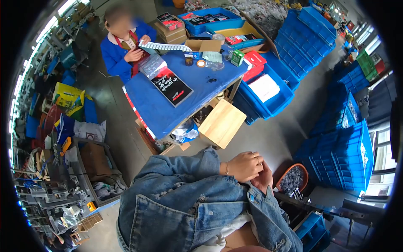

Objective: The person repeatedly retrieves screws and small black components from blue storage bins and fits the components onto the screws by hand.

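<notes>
My left hand point(243, 166), with a bracelet at the wrist and a ring, reaches in from the left in a torn denim sleeve. Its fingers are curled against my right hand point(263, 178), which comes up from below. The two hands touch in front of my denim jacket point(176, 210). Whatever lies between the fingers, if anything, is hidden. Beyond them, a wooden stool point(222, 124) stands beside a blue-topped table point(147, 103). On the table lies a black and red printed package point(172, 86).
Across the table, a person in blue point(111, 52) holds a white strip point(166, 47). Blue crates point(342, 157) stand at the right, near an orange basket point(279, 181). A grey bin point(79, 168) is at the left. A blue tub point(279, 103) holds white sheets.
</notes>
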